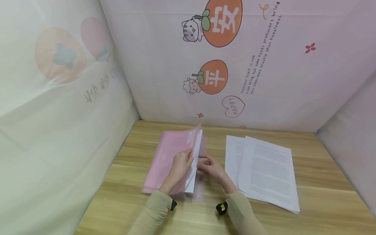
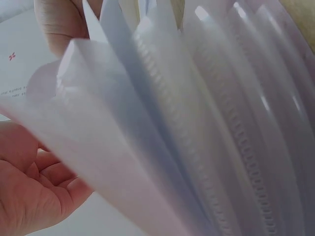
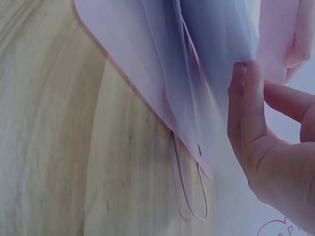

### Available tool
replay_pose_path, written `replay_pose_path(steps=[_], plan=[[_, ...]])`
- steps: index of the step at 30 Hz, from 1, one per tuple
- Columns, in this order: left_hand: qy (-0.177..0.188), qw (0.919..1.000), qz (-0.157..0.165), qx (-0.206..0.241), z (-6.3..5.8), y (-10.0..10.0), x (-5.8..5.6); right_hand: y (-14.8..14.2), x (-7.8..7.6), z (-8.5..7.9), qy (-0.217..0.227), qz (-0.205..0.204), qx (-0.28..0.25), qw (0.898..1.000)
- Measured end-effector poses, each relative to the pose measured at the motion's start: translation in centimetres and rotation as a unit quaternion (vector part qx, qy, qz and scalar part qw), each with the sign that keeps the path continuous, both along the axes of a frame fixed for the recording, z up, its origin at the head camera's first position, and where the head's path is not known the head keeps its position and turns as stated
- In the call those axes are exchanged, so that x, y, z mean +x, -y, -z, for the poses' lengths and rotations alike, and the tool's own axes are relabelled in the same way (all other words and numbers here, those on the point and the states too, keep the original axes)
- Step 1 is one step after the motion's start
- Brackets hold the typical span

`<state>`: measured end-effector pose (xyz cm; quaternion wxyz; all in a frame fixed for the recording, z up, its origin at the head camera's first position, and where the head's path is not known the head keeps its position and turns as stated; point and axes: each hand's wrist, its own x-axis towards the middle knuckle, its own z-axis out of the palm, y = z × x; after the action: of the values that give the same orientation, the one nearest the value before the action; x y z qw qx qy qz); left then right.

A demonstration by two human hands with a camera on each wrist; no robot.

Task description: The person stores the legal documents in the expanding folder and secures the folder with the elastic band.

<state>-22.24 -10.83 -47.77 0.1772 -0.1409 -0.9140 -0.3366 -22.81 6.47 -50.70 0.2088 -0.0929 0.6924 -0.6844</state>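
A pink clear-pocket folder (image 1: 173,143) lies partly opened on the table, its pink cover and some leaves raised. White printed paper (image 1: 189,189) shows among them. My left hand (image 1: 181,164) grips the raised cover and leaves near their free edge, fingers curled in the left wrist view. Several translucent pockets (image 2: 206,128) fan out beside that hand (image 2: 39,182). From the right, my right hand (image 1: 212,167) reaches to the leaves' edge. Close up, the right hand (image 3: 275,142) has fairly straight fingers touching a bluish translucent sheet (image 3: 216,44); part of the contact is hidden.
Right of the folder, overlapping stacks of printed sheets (image 1: 268,173) lie on the wooden table (image 1: 326,195). A thin elastic loop (image 3: 184,196) hangs from the folder's edge. Printed cloth walls (image 1: 164,65) enclose the table at the back and sides.
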Motion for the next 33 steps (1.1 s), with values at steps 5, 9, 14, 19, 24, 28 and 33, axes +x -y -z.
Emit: replay_pose_path(steps=[5, 9, 14, 19, 24, 28, 33], plan=[[-0.009, 0.9999, 0.005, 0.005, 0.1, -0.1, 0.0, -1.1, 0.2, -0.1, -0.011, -0.007, 0.016, 1.0], [-0.004, 0.9999, 0.009, 0.013, 0.3, -0.1, 0.0, -2.2, 0.3, -0.1, -0.023, -0.001, 0.045, 0.999], [0.015, 0.9996, 0.012, 0.022, 0.3, -0.2, 0.0, -3.7, 0.5, -0.5, -0.041, 0.01, 0.071, 0.997], [0.023, 0.9994, 0.013, 0.024, 0.3, -0.2, 0.0, -5.5, 0.7, -0.8, -0.041, 0.024, 0.087, 0.995], [0.009, 0.9997, 0.009, 0.021, 0.3, -0.3, 0.0, -7.2, 0.7, -0.9, -0.045, 0.03, 0.099, 0.994], [0.003, 0.9997, 0.011, 0.022, 0.3, -0.3, 0.0, -8.6, 0.7, -0.8, -0.048, 0.04, 0.114, 0.992], [0.004, 0.9996, 0.014, 0.024, 0.3, -0.4, 0.1, -10.3, 0.8, -0.8, -0.049, 0.054, 0.144, 0.987]])
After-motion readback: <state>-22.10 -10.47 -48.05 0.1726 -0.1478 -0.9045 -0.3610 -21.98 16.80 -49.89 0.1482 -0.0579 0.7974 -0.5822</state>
